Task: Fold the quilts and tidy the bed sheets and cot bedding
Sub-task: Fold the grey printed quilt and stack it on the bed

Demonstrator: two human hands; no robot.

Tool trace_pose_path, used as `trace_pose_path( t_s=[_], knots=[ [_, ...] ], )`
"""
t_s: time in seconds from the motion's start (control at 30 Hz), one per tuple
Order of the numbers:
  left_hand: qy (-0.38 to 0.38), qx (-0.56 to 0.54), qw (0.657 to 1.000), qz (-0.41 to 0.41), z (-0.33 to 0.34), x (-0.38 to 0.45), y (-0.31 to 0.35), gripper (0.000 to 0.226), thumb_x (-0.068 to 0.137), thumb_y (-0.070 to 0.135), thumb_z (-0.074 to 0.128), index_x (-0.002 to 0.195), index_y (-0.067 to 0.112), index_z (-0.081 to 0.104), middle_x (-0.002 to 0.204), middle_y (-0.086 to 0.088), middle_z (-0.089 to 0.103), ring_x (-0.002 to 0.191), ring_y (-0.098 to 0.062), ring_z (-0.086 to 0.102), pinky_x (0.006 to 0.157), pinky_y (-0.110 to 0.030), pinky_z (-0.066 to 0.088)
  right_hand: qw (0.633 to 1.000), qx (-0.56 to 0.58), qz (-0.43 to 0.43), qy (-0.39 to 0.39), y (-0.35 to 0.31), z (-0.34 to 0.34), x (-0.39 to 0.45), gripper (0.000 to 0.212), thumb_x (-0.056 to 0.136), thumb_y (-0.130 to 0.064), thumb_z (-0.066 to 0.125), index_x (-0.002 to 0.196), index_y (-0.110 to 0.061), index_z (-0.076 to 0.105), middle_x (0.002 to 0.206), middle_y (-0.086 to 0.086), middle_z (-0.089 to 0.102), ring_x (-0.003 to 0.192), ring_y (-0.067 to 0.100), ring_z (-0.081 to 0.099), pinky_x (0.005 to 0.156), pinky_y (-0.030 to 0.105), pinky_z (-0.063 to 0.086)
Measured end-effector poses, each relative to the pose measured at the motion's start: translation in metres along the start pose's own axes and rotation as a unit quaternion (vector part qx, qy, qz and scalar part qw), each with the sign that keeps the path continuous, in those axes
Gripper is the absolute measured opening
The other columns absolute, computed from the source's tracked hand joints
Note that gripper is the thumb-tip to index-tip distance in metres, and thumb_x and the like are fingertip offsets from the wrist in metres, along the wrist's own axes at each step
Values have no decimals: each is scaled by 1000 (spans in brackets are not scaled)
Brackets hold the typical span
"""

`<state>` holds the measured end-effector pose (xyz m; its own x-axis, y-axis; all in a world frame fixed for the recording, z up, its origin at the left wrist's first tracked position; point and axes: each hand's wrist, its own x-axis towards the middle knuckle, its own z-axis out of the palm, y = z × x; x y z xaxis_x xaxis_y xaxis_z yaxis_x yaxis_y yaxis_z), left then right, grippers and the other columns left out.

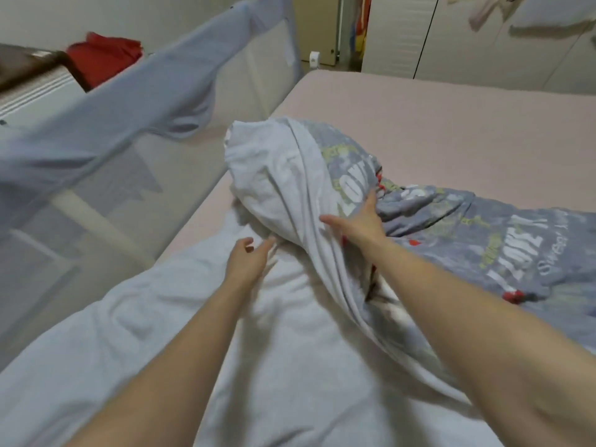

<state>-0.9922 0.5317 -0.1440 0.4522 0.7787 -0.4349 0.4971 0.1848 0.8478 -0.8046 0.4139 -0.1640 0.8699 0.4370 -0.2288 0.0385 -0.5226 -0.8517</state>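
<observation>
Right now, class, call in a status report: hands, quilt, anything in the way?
Right hand gripping bunched quilt. Left hand open, fingers on its white side. Quilt unfolded on pink sheet. Cot rail alongside, not obstructing.

A quilt (322, 195) lies bunched on the bed — plain white on its underside, grey on its face with white lettering, yellow-green script and small red marks. The bed sheet (451, 124) is pale pink.

We see pale wardrobe doors (451, 33) behind, a mesh cot rail (106, 124) left, red cloth (103, 59) beyond it
</observation>
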Motion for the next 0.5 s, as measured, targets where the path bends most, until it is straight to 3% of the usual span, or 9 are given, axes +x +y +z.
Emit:
trace_pose_path(
  t_s=[0.03,0.13,0.23,0.3,0.37,0.43,0.5],
  knots=[
    [-10,-31,999,-14,-10,14,9,66,86,48,65,138,15,43,134,-3,47,110,-21,51,94,-43,51,1000,-2,-13,-18,-9,4,8,114,72,-31,81,153,-20,2,155,8,28,138,30,33,110,42,34],
    [-54,-92,994,-22,-30,45,35,77,75,65,65,135,20,44,138,3,44,118,-20,48,96,-45,48,987,-45,-139,-68,-29,23,-9,67,79,-7,64,142,-16,43,137,6,54,126,25,50,96,27,41],
    [-23,-24,998,45,-37,61,64,120,54,78,70,152,30,18,158,1,18,142,-25,27,112,-51,30,920,-175,-283,-206,-39,56,-73,47,74,-15,53,120,-18,63,119,3,66,112,20,59,85,28,44],
    [28,113,989,88,-38,65,75,134,53,72,76,153,30,-1,160,-6,-2,147,-28,13,116,-46,21,831,-294,-369,-295,-35,78,-118,50,75,-15,53,123,-23,62,116,6,63,108,21,54,83,27,36],
    [61,185,978,79,-43,71,67,136,59,51,84,152,25,-10,158,-19,-4,146,-33,13,115,-43,22,745,-406,-389,-360,-26,93,-155,56,85,-12,51,138,-27,50,122,13,56,116,29,47,93,34,31],
    [86,171,981,-14,-66,79,52,130,65,31,84,152,15,-11,152,-28,16,139,-37,28,111,-40,32,718,-460,-355,-383,-24,96,-177,55,90,-14,48,142,-30,44,125,14,52,122,29,45,101,37,26],
    [112,67,987,-94,-92,82,30,108,68,18,81,148,3,10,143,-24,37,128,-35,46,104,-41,42,730,-479,-295,-389,-24,88,-184,55,92,-16,49,143,-33,41,128,15,50,122,29,46,96,37,28]
  ],
)
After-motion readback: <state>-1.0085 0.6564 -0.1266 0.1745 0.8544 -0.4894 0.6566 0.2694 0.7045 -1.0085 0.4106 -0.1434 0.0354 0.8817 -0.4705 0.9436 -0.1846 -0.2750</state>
